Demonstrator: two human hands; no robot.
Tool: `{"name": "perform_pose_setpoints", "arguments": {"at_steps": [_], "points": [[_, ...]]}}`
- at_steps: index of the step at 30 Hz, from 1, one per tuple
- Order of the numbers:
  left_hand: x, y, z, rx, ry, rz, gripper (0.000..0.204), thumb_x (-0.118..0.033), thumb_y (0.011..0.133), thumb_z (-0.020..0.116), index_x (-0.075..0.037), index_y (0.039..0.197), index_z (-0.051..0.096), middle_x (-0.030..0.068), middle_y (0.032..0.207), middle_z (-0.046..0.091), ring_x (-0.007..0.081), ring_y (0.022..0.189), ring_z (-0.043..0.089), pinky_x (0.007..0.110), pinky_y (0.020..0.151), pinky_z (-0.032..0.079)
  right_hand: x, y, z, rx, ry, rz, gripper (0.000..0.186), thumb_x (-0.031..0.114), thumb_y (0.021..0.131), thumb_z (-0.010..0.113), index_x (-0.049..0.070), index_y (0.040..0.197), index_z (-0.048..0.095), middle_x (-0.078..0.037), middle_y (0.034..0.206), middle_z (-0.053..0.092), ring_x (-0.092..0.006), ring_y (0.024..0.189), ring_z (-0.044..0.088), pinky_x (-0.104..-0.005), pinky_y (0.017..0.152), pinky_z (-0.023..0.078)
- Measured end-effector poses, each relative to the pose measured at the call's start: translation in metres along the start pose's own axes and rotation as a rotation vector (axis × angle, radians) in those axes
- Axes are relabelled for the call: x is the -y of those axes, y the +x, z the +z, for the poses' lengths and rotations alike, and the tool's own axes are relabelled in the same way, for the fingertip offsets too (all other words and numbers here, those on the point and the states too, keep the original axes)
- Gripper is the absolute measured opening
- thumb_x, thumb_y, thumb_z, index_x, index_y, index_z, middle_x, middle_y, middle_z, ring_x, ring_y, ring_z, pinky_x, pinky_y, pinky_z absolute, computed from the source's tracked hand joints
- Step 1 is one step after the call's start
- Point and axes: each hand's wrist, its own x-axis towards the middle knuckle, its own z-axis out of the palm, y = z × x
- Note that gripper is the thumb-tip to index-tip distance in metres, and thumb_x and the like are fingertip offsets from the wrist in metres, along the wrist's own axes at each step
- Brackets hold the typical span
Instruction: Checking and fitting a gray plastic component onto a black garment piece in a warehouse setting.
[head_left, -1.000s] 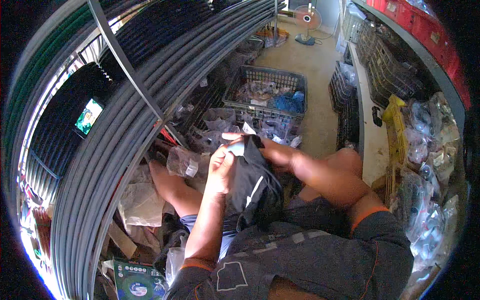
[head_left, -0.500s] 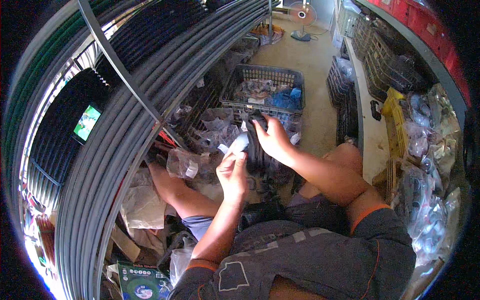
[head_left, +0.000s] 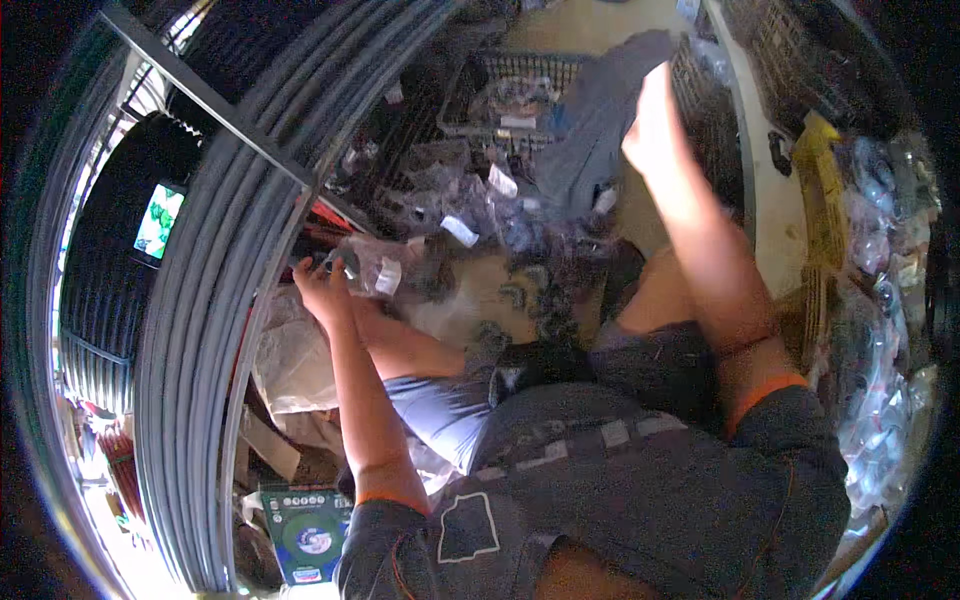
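My left hand [head_left: 325,292] is out to the left, just beyond my knee, its fingers curled round a small dark grey piece [head_left: 346,262] with a pale edge. My fingers partly cover that piece, and its kind cannot be made out. Far out to the right, my right hand [head_left: 650,125] is raised and smeared by motion. From it a long dark grey thing [head_left: 590,140] trails down and left, too blurred to name. Clear plastic bags with white labels [head_left: 460,231] lie in a heap between my hands.
A black crate [head_left: 470,131] with small packed items stands ahead. Long grey hoses [head_left: 225,250] on a metal rack [head_left: 210,95] curve along my left. A yellow crate [head_left: 822,185] and bagged parts [head_left: 875,420] line the right. A green box [head_left: 310,535] sits at lower left.
My hands have moved apart: the left to the left with the small grey piece, the right forward and right with the dark thing. The view has tipped downward.
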Motion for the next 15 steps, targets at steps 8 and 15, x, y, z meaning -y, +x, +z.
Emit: {"name": "perform_pose_setpoints", "arguments": {"at_steps": [8, 15], "points": [[0.063, -0.009, 0.042, 0.274, 0.113, -0.026, 0.032, -0.017, 0.078, 0.075, -0.002, 0.105, 0.066, 0.0181, 0.098, 0.07, 0.0348, 0.09, 0.068, 0.039, 0.081, 0.052, 0.028, 0.002, -0.015, 0.694, 0.33, -0.091, 0.046, 0.052, 0.1, 0.037, 0.013, 0.115, 0.056, -0.008, 0.105, 0.062, -0.0276, 0.093, 0.061, -0.0471, 0.078, 0.051], [0.058, 0.006, 0.042, 0.241, 0.235, 0.076, 0.025, -0.017, 0.082, 0.071, -0.002, 0.101, 0.066, 0.0205, 0.093, 0.069, 0.0391, 0.087, 0.066, 0.043, 0.076, 0.052, 0.015, -0.003, -0.014, 0.565, 0.379, -0.044, 0.046, 0.05, 0.101, 0.035, 0.011, 0.1, 0.06, -0.007, 0.096, 0.064, -0.0255, 0.087, 0.061, -0.0425, 0.076, 0.051]]}}
